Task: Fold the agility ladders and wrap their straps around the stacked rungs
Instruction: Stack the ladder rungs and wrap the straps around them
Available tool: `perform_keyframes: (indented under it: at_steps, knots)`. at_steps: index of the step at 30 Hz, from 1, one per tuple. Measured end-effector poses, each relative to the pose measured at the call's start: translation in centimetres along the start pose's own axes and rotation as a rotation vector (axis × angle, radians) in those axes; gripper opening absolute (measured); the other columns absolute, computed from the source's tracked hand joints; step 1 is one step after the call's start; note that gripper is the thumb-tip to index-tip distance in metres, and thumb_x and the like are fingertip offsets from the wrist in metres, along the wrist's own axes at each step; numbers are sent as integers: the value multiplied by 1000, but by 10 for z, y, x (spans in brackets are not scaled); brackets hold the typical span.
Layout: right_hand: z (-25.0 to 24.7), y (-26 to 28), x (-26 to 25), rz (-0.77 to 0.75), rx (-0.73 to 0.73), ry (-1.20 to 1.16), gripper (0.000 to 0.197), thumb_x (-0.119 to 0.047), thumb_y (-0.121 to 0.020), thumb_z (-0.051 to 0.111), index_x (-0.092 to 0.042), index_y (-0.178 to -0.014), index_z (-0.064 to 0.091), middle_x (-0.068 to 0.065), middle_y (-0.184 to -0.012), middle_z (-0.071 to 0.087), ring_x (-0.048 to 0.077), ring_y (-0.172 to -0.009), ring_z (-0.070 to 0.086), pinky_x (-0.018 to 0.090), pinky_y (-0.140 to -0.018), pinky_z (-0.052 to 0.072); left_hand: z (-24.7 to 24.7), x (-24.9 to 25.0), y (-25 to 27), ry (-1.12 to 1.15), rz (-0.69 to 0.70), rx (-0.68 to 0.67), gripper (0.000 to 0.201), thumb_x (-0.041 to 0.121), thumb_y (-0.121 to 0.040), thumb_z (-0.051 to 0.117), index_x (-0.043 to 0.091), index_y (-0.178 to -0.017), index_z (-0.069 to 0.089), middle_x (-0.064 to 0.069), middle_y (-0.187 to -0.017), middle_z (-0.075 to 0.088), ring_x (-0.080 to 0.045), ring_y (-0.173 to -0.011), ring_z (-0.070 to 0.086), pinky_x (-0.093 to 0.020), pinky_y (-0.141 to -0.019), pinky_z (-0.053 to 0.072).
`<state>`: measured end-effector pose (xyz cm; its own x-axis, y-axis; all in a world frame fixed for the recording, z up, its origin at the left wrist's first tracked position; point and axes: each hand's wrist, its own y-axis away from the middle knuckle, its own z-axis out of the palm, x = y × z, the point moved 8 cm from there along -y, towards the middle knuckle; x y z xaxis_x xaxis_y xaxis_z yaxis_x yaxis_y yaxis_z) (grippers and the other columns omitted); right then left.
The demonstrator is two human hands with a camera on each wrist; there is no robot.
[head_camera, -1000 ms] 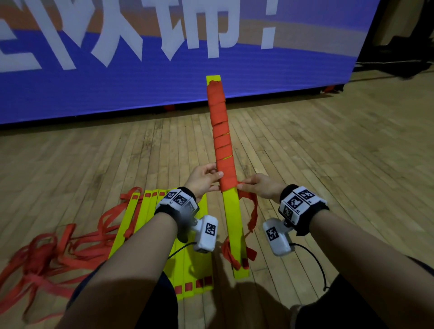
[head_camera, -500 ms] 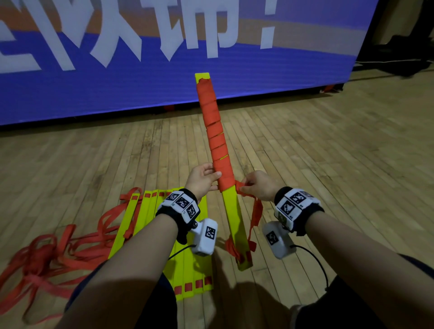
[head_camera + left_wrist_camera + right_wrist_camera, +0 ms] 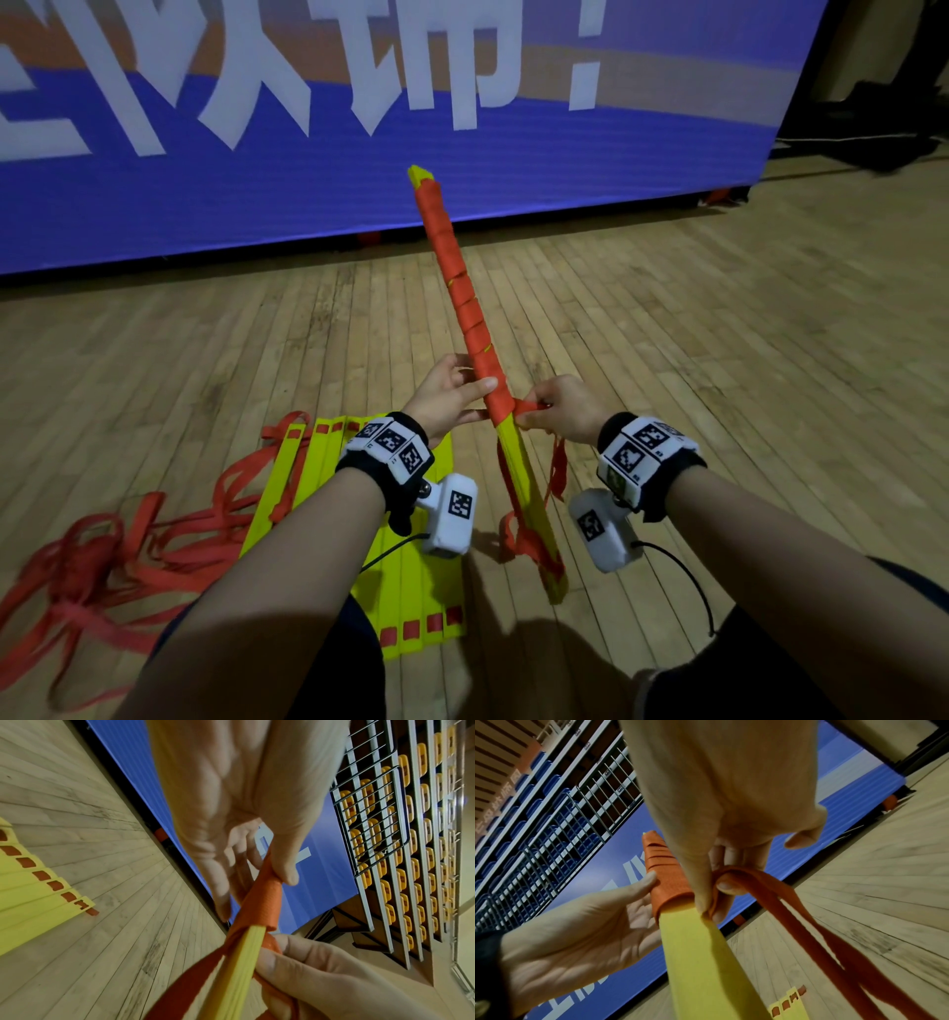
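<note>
A stack of yellow rungs [image 3: 526,488] stands tilted on the wooden floor, its upper half bound in orange strap wraps [image 3: 452,272]. My left hand [image 3: 452,390] grips the stack at the lowest wrap, thumb [image 3: 285,870] on top and fingers behind. My right hand [image 3: 552,411] pinches the loose orange strap [image 3: 777,892] right beside the stack, and the strap's tail hangs down [image 3: 557,467]. In the right wrist view the bare yellow rungs [image 3: 700,953] run down from the wrap edge.
A second yellow ladder [image 3: 411,575] lies flat by my left forearm, its loose orange straps [image 3: 102,565] tangled on the floor at left. A blue banner wall [image 3: 308,180] closes the far side. Railings and seats [image 3: 401,841] rise behind it.
The stack's top has leaned further left. My right hand has moved in close to the stack with the strap, drawing it tight at the lowest wrap. The left hand stays put.
</note>
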<state>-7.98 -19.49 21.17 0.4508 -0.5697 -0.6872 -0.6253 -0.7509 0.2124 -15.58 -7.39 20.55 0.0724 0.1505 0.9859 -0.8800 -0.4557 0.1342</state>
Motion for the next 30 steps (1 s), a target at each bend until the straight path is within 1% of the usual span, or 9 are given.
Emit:
perform_keyframes:
  at_steps: [2, 5, 9, 12, 15, 18, 21, 25, 30]
  knots:
    - [3, 2, -3, -20, -36, -43, 13, -17, -90, 63, -8, -85, 71, 12, -81, 66, 16, -72, 55, 27, -68, 45, 3, 2, 1, -21, 18, -23, 32, 5, -91, 59, 6, -121, 48, -13, -110, 58, -22, -97, 62, -40, -83, 56]
    - [6, 1, -2, -22, -71, -74, 25, -20, -97, 52, -9, -88, 72, 16, -96, 71, 19, -78, 57, 31, -74, 48, 2, 4, 2, -42, 30, 1, 36, 5, -89, 63, 5, -124, 53, -5, -99, 57, -21, -92, 62, -48, -90, 53]
    - [6, -1, 3, 8, -84, -68, 21, -19, -95, 56, -13, -85, 74, 13, -97, 72, 25, -90, 64, 39, -92, 50, -1, 6, 3, -59, 40, 59, 29, 4, -83, 70, 3, -110, 58, -3, -92, 57, -17, -84, 63, -38, -76, 59]
    - [4, -1, 1, 0, -61, -97, 16, -16, -92, 60, -11, -90, 75, 15, -99, 72, 31, -100, 64, 41, -95, 50, -3, 5, 1, -75, 45, 95, 29, 6, -81, 73, 2, -105, 58, -4, -94, 58, -16, -81, 65, -36, -70, 60]
    - [3, 0, -3, -24, -48, -138, 15, -13, -92, 59, -8, -97, 73, 17, -101, 71, 30, -97, 66, 38, -91, 53, -6, 6, 0, -70, 50, 133, 27, 6, -81, 73, 6, -102, 56, -2, -92, 56, -14, -78, 64, -32, -63, 60]
    - [3, 0, -4, -34, -68, -143, 16, -12, -92, 60, -6, -98, 72, 19, -101, 70, 23, -85, 64, 37, -84, 54, -6, 6, -2, -110, 69, 131, 28, 8, -80, 74, 10, -101, 55, -5, -94, 58, -17, -83, 64, -31, -62, 60]
    - [5, 0, -4, -24, -94, -118, 13, -14, -90, 62, -7, -94, 72, 8, -90, 71, 17, -83, 62, 34, -87, 52, -6, 4, -2, -130, 68, 117, 34, 9, -82, 73, 8, -107, 50, -4, -88, 62, -14, -77, 65, -27, -57, 57]
    - [5, 1, -4, -20, -108, -136, 13, -17, -89, 64, -6, -89, 72, -4, -73, 66, 12, -76, 61, 28, -82, 52, -6, 5, 0, -114, 74, 100, 34, 6, -84, 70, 7, -109, 47, -1, -84, 63, -8, -70, 66, -23, -54, 56]
    - [2, 1, -4, -33, -116, -140, 12, -13, -90, 62, -11, -80, 68, -3, -73, 65, 11, -73, 61, 12, -63, 49, -15, 8, -3, -153, 99, 145, 35, 4, -82, 72, 7, -108, 49, -4, -87, 64, -12, -72, 66, -25, -52, 57]
